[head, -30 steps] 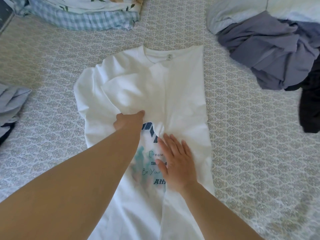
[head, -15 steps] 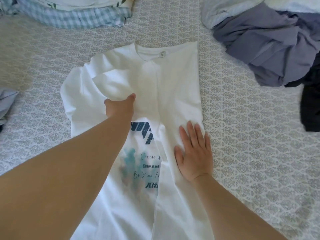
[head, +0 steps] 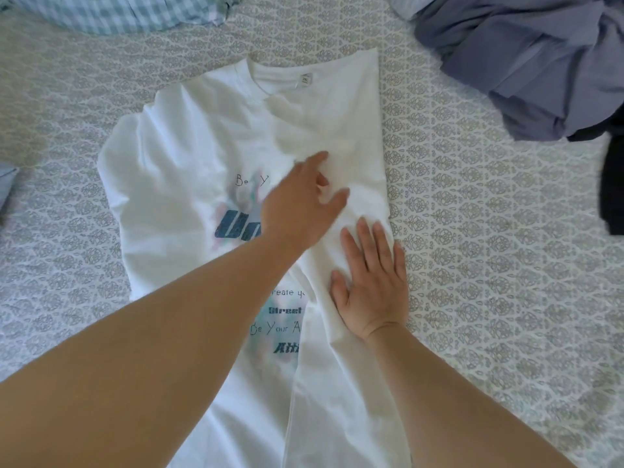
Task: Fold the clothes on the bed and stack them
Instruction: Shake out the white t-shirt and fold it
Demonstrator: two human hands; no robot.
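A white T-shirt [head: 189, 157] with a blue print lies face up on the bed, collar away from me. Its right side is folded in over the body. My left hand [head: 304, 204] reaches across the print and holds a flap of the folded white cloth between thumb and fingers; the hand is blurred. Just below it, my right hand [head: 369, 278] lies flat with straight fingers and presses the folded right edge of the shirt.
A heap of grey-blue and dark clothes [head: 526, 62] lies at the back right. Folded checked and floral fabric [head: 128, 11] sits at the back left, and a pale blue garment [head: 6, 184] pokes in at the left edge. The patterned bedcover [head: 489, 265] shows around the shirt.
My left hand has swept right with the white flap, uncovering the upper part of the print. My right hand has slid right to the shirt's folded edge.
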